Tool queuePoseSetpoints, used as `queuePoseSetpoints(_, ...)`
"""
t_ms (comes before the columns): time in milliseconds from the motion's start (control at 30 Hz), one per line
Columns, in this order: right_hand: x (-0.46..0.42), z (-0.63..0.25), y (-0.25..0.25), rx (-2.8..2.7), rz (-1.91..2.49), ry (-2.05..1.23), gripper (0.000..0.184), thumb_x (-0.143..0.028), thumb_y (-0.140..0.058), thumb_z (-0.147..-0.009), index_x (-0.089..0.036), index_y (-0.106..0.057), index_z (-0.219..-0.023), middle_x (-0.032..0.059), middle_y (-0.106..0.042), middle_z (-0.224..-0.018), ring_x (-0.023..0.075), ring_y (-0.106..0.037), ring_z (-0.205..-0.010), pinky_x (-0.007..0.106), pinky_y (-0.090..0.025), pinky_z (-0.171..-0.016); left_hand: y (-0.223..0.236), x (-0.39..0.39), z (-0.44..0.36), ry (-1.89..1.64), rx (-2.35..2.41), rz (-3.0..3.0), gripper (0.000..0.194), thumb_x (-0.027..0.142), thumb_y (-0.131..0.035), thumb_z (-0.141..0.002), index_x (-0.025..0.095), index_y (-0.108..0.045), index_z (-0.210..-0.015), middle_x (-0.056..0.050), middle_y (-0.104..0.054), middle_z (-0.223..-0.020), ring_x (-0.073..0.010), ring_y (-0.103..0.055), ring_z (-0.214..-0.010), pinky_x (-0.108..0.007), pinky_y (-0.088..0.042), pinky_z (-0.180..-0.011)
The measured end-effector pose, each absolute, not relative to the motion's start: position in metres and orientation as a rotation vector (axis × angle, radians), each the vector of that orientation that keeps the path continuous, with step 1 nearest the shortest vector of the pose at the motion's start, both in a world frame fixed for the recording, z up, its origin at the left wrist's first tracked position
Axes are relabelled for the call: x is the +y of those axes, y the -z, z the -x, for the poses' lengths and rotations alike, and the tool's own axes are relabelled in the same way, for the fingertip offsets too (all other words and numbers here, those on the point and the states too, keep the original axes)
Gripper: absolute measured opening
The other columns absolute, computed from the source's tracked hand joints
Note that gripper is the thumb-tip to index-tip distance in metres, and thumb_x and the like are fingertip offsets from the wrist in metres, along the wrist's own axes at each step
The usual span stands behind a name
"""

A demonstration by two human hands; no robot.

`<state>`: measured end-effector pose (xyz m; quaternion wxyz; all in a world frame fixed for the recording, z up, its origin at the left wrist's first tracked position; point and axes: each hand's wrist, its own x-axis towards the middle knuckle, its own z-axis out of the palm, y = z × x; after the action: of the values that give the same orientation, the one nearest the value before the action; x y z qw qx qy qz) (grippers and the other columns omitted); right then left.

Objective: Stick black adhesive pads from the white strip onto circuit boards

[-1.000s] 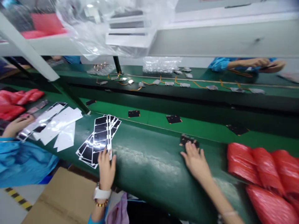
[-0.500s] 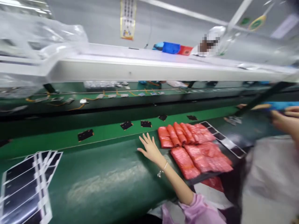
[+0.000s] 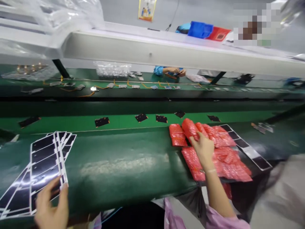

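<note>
My right hand [image 3: 203, 149] is closed on a red bubble-wrap packet [image 3: 190, 128] in the back row of a pile. The packet's near end is between thumb and fingers, and it stands a little higher than the packet [image 3: 177, 135] to its left. At the lower left my left hand [image 3: 51, 203] has its thumb and fingers curled around the near corner of a white-edged sheet with black panels [image 3: 45, 157]. That sheet lies fanned with several others on the green bench top. Part of the sheets is hidden under my left hand.
Black flat pieces with orange tabs [image 3: 102, 121] lie spaced along the bright green strip [image 3: 126, 121]. More red packets [image 3: 231, 163] and another panelled sheet [image 3: 243, 144] are at the right. A white shelf [image 3: 154, 52] crosses above. Beyond it, a co-worker's hands [image 3: 175, 71] hold something small.
My right hand left the black piece, passed open over the bench and closed on a red packet. My left hand, out of view half a second ago, is back at the sheets. The view swung right.
</note>
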<state>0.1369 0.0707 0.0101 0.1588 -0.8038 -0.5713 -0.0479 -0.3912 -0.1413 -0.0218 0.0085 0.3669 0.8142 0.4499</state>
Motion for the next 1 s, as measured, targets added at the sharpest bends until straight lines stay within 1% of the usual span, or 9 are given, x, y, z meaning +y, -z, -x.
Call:
queuePoseSetpoints(100,0.038,-0.117,-0.035,-1.838,1.787,-0.111,0.046,-0.040,-0.057,-0.090,-0.013,-0.067,-0.127,0.0185,-0.072,-0.118,0.0335,-0.069,-0.107,0.043,-0.053,-0.092,0.010,-0.124,0.346,-1.531,2.142,-1.256,0.059,0.052,-0.068,-0.087,0.040,-0.050,-0.142,-0.003,-0.064,-0.136,-0.0326,-0.065,-0.120,-0.054,-0.053,-0.104)
queuePoseSetpoints(167,0.013,-0.083,-0.050,-2.112,1.418,-0.501,0.039,-0.036,-0.059,-0.092,-0.021,-0.069,-0.126,0.0120,-0.073,-0.118,0.0279,-0.069,-0.104,0.037,-0.054,-0.089,-0.004,-0.112,0.309,-1.410,1.950,-1.533,0.059,0.045,-0.062,-0.093,0.033,-0.044,-0.148,-0.009,-0.057,-0.146,-0.0321,-0.057,-0.132,-0.053,-0.049,-0.109)
queuePoseSetpoints(267,-0.013,-0.024,-0.063,-2.464,0.932,-0.964,0.035,-0.025,-0.061,-0.095,-0.025,-0.067,-0.130,0.0062,-0.074,-0.108,0.0224,-0.069,-0.097,0.034,-0.053,-0.092,-0.023,-0.093,0.260,-0.874,1.564,-2.050,0.064,0.049,-0.069,-0.088,0.031,-0.049,-0.146,-0.011,-0.053,-0.152,-0.0354,-0.039,-0.148,-0.057,-0.035,-0.119)
queuePoseSetpoints(300,-0.019,-0.007,-0.063,-2.505,0.826,-1.031,0.034,-0.024,-0.061,-0.096,-0.025,-0.067,-0.130,0.0053,-0.074,-0.105,0.0215,-0.069,-0.095,0.034,-0.052,-0.092,-0.026,-0.087,0.250,-0.661,1.461,-2.067,0.066,0.051,-0.075,-0.082,0.030,-0.055,-0.141,-0.011,-0.061,-0.144,-0.0364,-0.047,-0.142,-0.057,-0.036,-0.117)
queuePoseSetpoints(367,-0.026,0.017,-0.054,-2.440,0.770,-1.051,0.031,-0.024,-0.060,-0.099,-0.025,-0.065,-0.129,0.0055,-0.073,-0.106,0.0211,-0.068,-0.096,0.034,-0.052,-0.092,-0.026,-0.076,0.238,-0.450,1.421,-1.962,0.048,0.048,-0.078,-0.079,0.024,-0.069,-0.120,-0.010,-0.077,-0.109,-0.0343,-0.071,-0.110,-0.048,-0.051,-0.101)
queuePoseSetpoints(433,-0.034,0.031,-0.039,-2.216,0.875,-0.911,0.026,-0.023,-0.057,-0.100,-0.025,-0.064,-0.126,0.0072,-0.071,-0.110,0.0219,-0.067,-0.101,0.036,-0.052,-0.094,-0.019,-0.069,0.238,-0.433,1.449,-1.847,0.025,0.041,-0.075,-0.082,0.022,-0.073,-0.099,-0.004,-0.078,-0.083,-0.0269,-0.075,-0.079,-0.035,-0.057,-0.080)
queuePoseSetpoints(467,-0.038,0.035,-0.030,-2.080,0.936,-0.804,0.022,-0.022,-0.057,-0.101,-0.025,-0.064,-0.121,0.0076,-0.070,-0.109,0.0225,-0.066,-0.102,0.038,-0.053,-0.093,-0.014,-0.068,0.240,-0.462,1.460,-1.810,0.019,0.038,-0.073,-0.084,0.022,-0.073,-0.095,-0.002,-0.077,-0.079,-0.0238,-0.074,-0.072,-0.031,-0.056,-0.073)
queuePoseSetpoints(633,-0.065,0.060,-0.001,-1.822,1.017,-0.618,0.015,-0.013,-0.055,-0.100,-0.026,-0.064,-0.101,0.0042,-0.066,-0.088,0.0217,-0.064,-0.083,0.036,-0.054,-0.077,0.004,-0.074,0.242,-0.637,1.531,-1.640,0.014,0.028,-0.065,-0.088,0.019,-0.069,-0.098,0.000,-0.077,-0.084,-0.0169,-0.071,-0.072,-0.022,-0.053,-0.068)
queuePoseSetpoints(1000,-0.070,0.070,0.004,-1.754,1.105,-0.859,0.015,-0.012,-0.051,-0.100,-0.025,-0.057,-0.093,0.0025,-0.060,-0.091,0.0193,-0.062,-0.085,0.030,-0.051,-0.079,0.007,-0.087,0.231,-0.731,1.660,-1.710,0.011,0.027,-0.065,-0.085,0.023,-0.065,-0.096,0.000,-0.074,-0.081,-0.0188,-0.072,-0.068,-0.026,-0.050,-0.065)
